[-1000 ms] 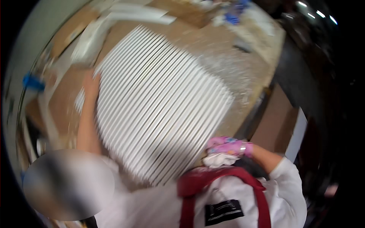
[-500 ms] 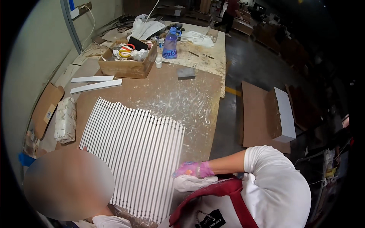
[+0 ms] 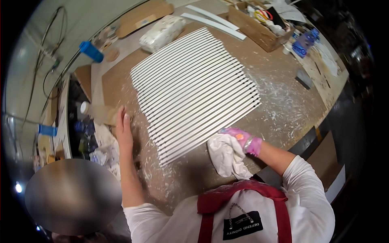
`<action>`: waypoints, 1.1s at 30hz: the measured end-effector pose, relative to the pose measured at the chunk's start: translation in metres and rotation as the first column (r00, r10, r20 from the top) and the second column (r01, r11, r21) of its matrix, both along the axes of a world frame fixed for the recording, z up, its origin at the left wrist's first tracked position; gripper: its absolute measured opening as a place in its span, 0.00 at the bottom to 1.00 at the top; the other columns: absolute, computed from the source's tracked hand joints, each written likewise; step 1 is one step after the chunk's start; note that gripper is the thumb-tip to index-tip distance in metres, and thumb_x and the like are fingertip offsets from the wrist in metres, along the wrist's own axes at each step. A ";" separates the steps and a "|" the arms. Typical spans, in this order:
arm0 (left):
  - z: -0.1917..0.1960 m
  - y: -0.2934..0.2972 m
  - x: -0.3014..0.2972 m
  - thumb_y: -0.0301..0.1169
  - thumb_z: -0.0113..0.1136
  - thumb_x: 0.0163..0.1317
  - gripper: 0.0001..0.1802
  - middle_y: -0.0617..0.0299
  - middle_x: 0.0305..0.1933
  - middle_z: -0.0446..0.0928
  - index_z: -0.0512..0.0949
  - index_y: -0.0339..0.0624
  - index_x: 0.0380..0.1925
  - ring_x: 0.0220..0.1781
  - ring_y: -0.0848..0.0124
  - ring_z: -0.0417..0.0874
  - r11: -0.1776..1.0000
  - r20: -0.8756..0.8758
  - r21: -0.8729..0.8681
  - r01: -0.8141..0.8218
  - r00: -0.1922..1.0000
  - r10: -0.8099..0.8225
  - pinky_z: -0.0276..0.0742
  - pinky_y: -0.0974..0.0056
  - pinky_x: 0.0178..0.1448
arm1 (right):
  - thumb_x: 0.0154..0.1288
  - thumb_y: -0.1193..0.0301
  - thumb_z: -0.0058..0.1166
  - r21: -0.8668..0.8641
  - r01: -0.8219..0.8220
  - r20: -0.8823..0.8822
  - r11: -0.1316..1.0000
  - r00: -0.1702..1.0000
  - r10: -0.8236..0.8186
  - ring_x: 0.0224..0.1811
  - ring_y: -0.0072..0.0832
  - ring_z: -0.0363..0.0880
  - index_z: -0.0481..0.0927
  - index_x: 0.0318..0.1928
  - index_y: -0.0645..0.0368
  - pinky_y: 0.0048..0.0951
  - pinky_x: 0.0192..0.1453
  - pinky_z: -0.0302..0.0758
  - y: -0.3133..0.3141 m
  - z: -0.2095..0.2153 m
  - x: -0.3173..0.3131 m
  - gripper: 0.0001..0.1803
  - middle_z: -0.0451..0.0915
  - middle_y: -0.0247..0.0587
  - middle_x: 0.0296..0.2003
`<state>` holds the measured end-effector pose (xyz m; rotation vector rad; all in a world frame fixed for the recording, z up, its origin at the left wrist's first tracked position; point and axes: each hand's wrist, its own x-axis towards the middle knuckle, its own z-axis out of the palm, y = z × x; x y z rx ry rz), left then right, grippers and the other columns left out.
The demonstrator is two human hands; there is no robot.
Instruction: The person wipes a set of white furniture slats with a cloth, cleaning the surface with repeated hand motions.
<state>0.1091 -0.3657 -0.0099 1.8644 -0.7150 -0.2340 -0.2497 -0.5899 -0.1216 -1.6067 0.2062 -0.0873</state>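
Many narrow white slats (image 3: 194, 95) lie side by side on the brown worktable, dark gaps between them and their ends uneven. My right hand (image 3: 243, 139), in a pink patterned glove, closes on a crumpled white cloth (image 3: 225, 156) beside the slats' near right edge. The cloth hangs down toward my apron. Off the left ends of the slats, my bare left hand (image 3: 124, 123) is raised with its fingers stretched out. Nothing is in it.
Beyond the slats lie a white wrapped bundle (image 3: 163, 33) and two loose white strips (image 3: 214, 25). A cardboard box (image 3: 259, 30) with scissors, a blue-tinted bottle (image 3: 304, 43) and a grey block (image 3: 304, 78) stand farther right. A blue cylinder (image 3: 91, 51) is at the left.
The view has turned, so the slats now run more crosswise. My left hand, mostly hidden before at the slats' left edge, shows clear of them. My right hand still holds the cloth.
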 end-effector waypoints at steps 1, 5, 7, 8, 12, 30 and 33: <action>-0.006 0.023 -0.018 0.39 0.45 0.72 0.26 0.52 0.64 0.69 0.63 0.35 0.64 0.65 0.62 0.68 0.996 -0.064 -0.006 -0.085 0.994 0.084 0.61 0.62 0.68 | 0.66 0.65 0.52 -0.122 -0.046 0.115 0.991 0.992 0.060 0.52 0.33 0.77 0.75 0.52 0.65 0.34 0.60 0.73 -0.012 0.003 -0.008 0.19 0.79 0.43 0.48; -0.040 0.079 -0.101 0.45 0.39 0.73 0.29 0.53 0.68 0.63 0.60 0.37 0.67 0.70 0.62 0.62 0.924 -0.407 -0.137 -0.358 0.870 0.277 0.55 0.59 0.71 | 0.61 0.60 0.57 -0.058 -0.066 -0.024 0.996 0.998 0.064 0.55 0.33 0.75 0.75 0.53 0.64 0.35 0.61 0.72 -0.069 0.107 -0.045 0.25 0.77 0.44 0.51; -0.052 0.082 -0.134 0.46 0.36 0.73 0.30 0.53 0.70 0.60 0.57 0.37 0.68 0.72 0.61 0.59 0.899 -0.433 -0.165 -0.406 0.848 0.304 0.52 0.57 0.73 | 0.64 0.63 0.53 0.104 0.294 0.006 0.950 0.955 -0.297 0.54 0.28 0.75 0.74 0.53 0.61 0.32 0.60 0.73 -0.118 0.119 -0.088 0.20 0.78 0.41 0.49; -0.055 0.079 -0.144 0.46 0.35 0.74 0.31 0.53 0.71 0.59 0.56 0.36 0.68 0.73 0.60 0.58 0.893 -0.437 -0.168 -0.417 0.844 0.312 0.51 0.57 0.73 | 0.66 0.63 0.51 -0.065 0.433 -0.028 0.899 0.900 -0.436 0.54 0.28 0.74 0.73 0.53 0.60 0.33 0.60 0.72 -0.155 0.118 -0.109 0.19 0.76 0.42 0.51; -0.081 0.045 -0.138 0.49 0.33 0.74 0.33 0.52 0.72 0.58 0.54 0.36 0.69 0.74 0.60 0.57 0.890 -0.462 -0.209 -0.405 0.843 0.276 0.49 0.58 0.75 | 0.69 0.64 0.48 -0.911 0.319 0.084 0.262 0.765 -0.638 0.63 0.36 0.68 0.69 0.60 0.60 0.38 0.66 0.64 -0.247 0.102 -0.159 0.22 0.69 0.50 0.61; -0.040 -0.019 -0.113 0.54 0.22 0.74 0.36 0.53 0.75 0.51 0.44 0.43 0.73 0.74 0.62 0.55 0.925 -0.679 -0.271 -0.267 0.734 0.013 0.52 0.60 0.75 | 0.71 0.59 0.46 -0.474 0.489 0.074 0.732 0.850 -0.521 0.72 0.37 0.55 0.58 0.69 0.61 0.35 0.73 0.54 -0.169 0.006 -0.021 0.32 0.60 0.48 0.68; -0.028 -0.026 -0.115 0.54 0.19 0.74 0.35 0.55 0.76 0.50 0.46 0.42 0.72 0.76 0.62 0.50 0.947 -0.672 -0.152 -0.284 0.732 0.112 0.44 0.60 0.77 | 0.71 0.58 0.44 -0.326 0.422 -0.011 0.846 0.893 -0.450 0.73 0.36 0.53 0.58 0.69 0.61 0.34 0.74 0.50 -0.163 0.023 -0.015 0.32 0.59 0.47 0.69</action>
